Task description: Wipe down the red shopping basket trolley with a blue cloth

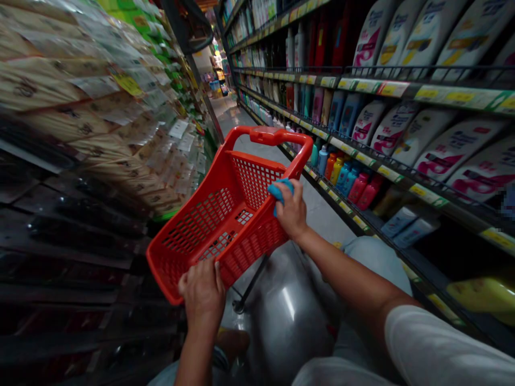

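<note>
A red plastic shopping cart [249,241] stands at the middle of the view, its basket holding nothing that I can see. My left hand [204,284] is closed over the near rim of the basket, fingers curled over the edge. Farther along the same side, my right hand [292,209] presses a blue cloth [280,190] against the top rim, just below where the handle [267,135] joins. The cloth is bunched under the fingers. Below the basket, a dark leg with a caster wheel [238,306] shows.
Shelves of bottles [422,134] line the right side, with colourful small bottles [348,177] lower down. Stacked plastic-wrapped packages [100,107] rise close on the left. The shiny floor [281,300] runs between them into a long aisle.
</note>
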Motion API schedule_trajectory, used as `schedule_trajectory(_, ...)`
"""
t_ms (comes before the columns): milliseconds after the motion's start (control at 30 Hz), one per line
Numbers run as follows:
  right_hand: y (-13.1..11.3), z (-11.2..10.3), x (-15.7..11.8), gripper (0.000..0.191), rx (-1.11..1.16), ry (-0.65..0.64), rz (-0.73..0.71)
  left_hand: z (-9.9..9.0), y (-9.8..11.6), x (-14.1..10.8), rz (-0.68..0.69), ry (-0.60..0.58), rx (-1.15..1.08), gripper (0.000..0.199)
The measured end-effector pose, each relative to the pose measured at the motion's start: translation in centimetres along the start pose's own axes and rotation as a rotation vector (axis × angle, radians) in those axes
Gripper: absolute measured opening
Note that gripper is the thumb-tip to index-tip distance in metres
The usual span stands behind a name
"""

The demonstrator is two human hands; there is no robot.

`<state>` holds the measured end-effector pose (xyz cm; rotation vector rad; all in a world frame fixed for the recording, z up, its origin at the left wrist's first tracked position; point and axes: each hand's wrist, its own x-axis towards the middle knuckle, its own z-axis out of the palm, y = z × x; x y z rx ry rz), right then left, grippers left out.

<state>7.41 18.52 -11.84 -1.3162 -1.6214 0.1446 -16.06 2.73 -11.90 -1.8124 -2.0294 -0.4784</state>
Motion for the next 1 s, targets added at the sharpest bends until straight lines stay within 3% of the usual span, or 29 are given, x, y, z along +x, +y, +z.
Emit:
schedule_trajectory(100, 0.0, 2.2, -3.0, 0.05, 0.075, -0.243, -0.16, 0.3, 0.3, 0.3, 0.0, 0.002, 0.003, 0.032)
schedule_trajectory(133, 0.3, 2.7, -3.5, 0.048, 0.102, -0.266, -0.168, 0.3, 0.4, 0.4, 0.011, -0.006, 0.012, 0.031)
schedule_trajectory(167, 0.7, 3.2, -3.7, 0.045, 0.124, -0.235, -0.129, 0.4, 0.4, 0.4, 0.026, -0.015, 0.024, 0.032)
schedule_trajectory(267, 1.8, 4.1, -3.0, 0.042, 0.154, 0.03, 0.146, 0.7, 0.4, 0.3, 0.047, -0.01, 0.062, 0.033)
schedule_trajectory(333, 1.8, 4.6, -2.8, 0.045, 0.153, 0.113, 0.246, 1.0, 0.4, 0.3, 0.04, 0.02, 0.069, 0.033)
schedule_trajectory(433, 1.4, 5.5, -4.2, 0.047, 0.151, -0.027, 0.155, 1.2, 0.5, 0.4, 0.026, 0.043, 0.066, 0.032)
schedule_trajectory(533, 2.2, 6.2, -6.0, 0.047, 0.112, -0.151, 0.095, 1.1, 0.4, 0.7, 0.031, -0.012, 0.061, 0.033)
schedule_trajectory(633, 4.3, 6.3, -7.0, 0.048, 0.06, -0.088, 0.248, 1.0, 0.2, 0.9, 0.037, -0.036, 0.064, 0.033)
schedule_trajectory(800, 6.6, 6.1, -7.4, 0.048, 0.154, -0.127, 0.313, 1.3, 0.3, 0.8, 0.02, 0.015, 0.094, 0.033)
schedule_trajectory(900, 5.8, 6.8, -7.6, 0.043, 0.171, -0.071, 0.426, 1.3, 0.8, 0.7, 0.019, 0.014, 0.112, 0.034)
schedule_trajectory(1000, 3.0, 8.5, -7.8, 0.046, 0.188, 0.021, 0.413, 1.1, 1.6, 0.7, 0.029, 0.002, 0.128, 0.034)
